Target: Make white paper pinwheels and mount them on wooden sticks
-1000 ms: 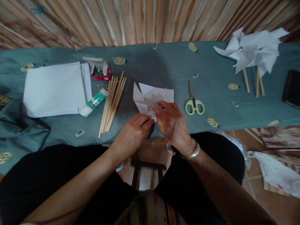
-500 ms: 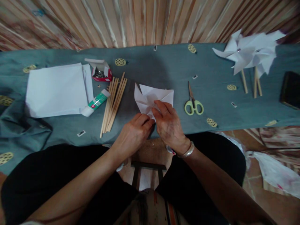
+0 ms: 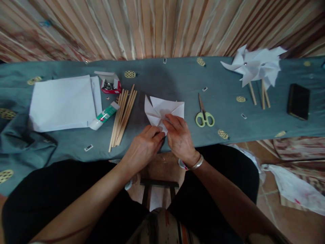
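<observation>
A white paper pinwheel (image 3: 166, 105), cut and partly folded, lies near the table's front edge. My left hand (image 3: 147, 139) is closed, pinching the paper's near edge between thumb and fingers. From the right, my right hand (image 3: 179, 137) bends over the sheet, thumb and fingertips closed on the folded paper near its middle. The fingers cover part of the folds there. To the right lie scissors with green handles (image 3: 204, 119), blades pointing away from me. Several wooden sticks (image 3: 123, 117) rest in a bundle to the left of the paper.
A stack of white paper (image 3: 61, 103) lies at left, with a green-and-white glue tube (image 3: 105, 115) at its corner. Behind stands an open red box of metal pins (image 3: 111, 86). Finished pinwheels on sticks (image 3: 256, 67) and a dark phone (image 3: 299, 101) are at right.
The view has shifted slightly, bringing the whole phone into frame. Both hands stay on the paper, with the right fingers moved only a little near its middle.
</observation>
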`<action>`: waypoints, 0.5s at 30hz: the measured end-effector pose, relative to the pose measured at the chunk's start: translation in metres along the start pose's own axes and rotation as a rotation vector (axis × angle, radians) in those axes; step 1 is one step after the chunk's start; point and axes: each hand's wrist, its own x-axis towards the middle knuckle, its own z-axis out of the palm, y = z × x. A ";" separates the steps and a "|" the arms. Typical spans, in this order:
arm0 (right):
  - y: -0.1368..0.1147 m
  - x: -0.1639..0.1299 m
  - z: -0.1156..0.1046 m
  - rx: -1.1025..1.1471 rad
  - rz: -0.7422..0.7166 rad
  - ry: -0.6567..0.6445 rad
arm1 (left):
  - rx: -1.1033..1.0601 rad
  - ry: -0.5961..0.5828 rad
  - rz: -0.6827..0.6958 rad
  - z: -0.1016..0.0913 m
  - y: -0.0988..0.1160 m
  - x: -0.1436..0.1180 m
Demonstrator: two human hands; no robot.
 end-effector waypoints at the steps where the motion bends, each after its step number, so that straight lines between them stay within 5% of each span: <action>1: 0.000 -0.001 0.000 -0.007 0.001 0.017 | -0.003 0.001 -0.001 0.000 0.000 0.000; 15: -0.002 0.000 0.002 -0.079 0.000 -0.005 | 0.004 -0.025 -0.021 -0.001 0.001 0.001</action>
